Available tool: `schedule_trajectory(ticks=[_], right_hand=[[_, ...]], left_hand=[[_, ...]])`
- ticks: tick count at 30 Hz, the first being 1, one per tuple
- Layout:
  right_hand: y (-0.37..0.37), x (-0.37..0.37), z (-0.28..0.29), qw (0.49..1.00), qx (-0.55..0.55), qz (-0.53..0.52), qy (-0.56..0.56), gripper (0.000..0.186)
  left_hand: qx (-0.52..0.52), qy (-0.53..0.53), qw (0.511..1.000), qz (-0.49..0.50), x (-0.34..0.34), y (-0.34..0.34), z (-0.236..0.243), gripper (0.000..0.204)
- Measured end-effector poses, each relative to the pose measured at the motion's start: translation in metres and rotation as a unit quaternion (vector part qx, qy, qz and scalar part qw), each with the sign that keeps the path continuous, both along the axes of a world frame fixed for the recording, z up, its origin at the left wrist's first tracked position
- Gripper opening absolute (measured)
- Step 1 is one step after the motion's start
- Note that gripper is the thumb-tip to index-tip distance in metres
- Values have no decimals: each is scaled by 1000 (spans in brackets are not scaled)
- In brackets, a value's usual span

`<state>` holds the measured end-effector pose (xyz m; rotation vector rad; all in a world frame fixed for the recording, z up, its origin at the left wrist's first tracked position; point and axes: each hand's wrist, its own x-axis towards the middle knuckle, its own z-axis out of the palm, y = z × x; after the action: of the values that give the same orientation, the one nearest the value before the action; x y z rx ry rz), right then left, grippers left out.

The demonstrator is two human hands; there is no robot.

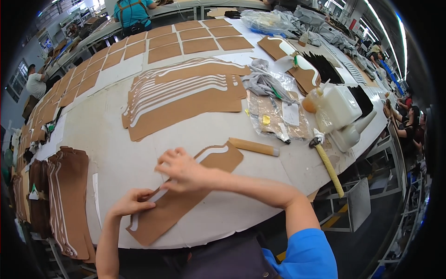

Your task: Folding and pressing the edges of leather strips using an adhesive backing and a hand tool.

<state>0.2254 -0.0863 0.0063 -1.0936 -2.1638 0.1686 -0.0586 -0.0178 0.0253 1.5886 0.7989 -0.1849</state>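
A long brown leather-like panel (186, 197) with a white strip along its far edge lies slantwise on the table before me. My left hand (134, 202) pinches that far edge near the panel's left end, thumb on top. Over the middle of the same edge is my right hand (183, 172), its fingers loosely curled and apart, with nothing visible between them. The heel of this hand hides part of the white strip. Just beyond the panel's right end lies a brown rod-like tool (253, 146) with a pale tip.
Overlapping brown panels with white strips (186, 100) lie farther back. More panels (69, 200) hang over the left edge. At right are a hammer (329, 168), a white plastic container (338, 109), a bottle (354, 132) and a plastic bag (278, 116). Co-workers are farther off.
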Motion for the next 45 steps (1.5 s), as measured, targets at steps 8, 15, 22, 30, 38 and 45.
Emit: schedule_trajectory(ticks=[8, 15, 22, 30, 38, 45], right_hand=[[-46, 86, -1, 908, -410, -74, 30, 28], [-56, 56, -31, 952, -210, -97, 202, 10], [-92, 98, -30, 910, -322, -147, 215, 10], [-92, 89, -42, 948, -236, -153, 151, 5], [-84, 80, -43, 956, -224, -148, 122, 7], [-105, 119, -12, 944, -262, -180, 92, 23]], left_hand=[[196, 35, 974, 111, -61, 39, -7, 40], [370, -163, 913, -48, 125, -21, 5, 56], [269, -125, 955, -23, 147, -10, -22, 16], [361, -198, 907, -89, 172, -27, -24, 8], [370, -188, 907, -67, 170, -26, -28, 8], [341, -224, 908, -96, 176, -14, -31, 10]])
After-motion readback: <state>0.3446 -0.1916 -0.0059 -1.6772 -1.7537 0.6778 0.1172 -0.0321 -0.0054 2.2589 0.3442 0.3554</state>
